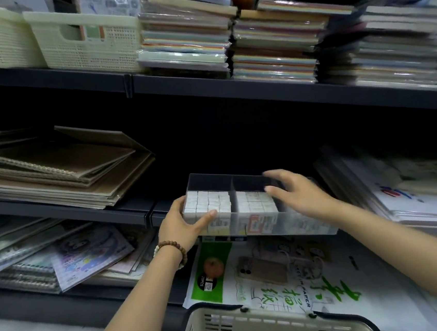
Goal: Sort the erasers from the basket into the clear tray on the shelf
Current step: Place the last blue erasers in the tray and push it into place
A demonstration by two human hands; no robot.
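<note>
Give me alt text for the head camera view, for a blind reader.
A person's left hand grips the front left corner of a clear tray partly filled with white erasers on a dark shelf, while the right hand reaches open over its right side. A cream basket sits below.

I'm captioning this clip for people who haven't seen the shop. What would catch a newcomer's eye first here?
The clear tray at the centre of the view, with white erasers packed in rows in its two compartments. The left hand grips its front-left corner, while the right hand, fingers spread, reaches over its right end. Below, at the bottom edge, sits the cream basket.
</note>
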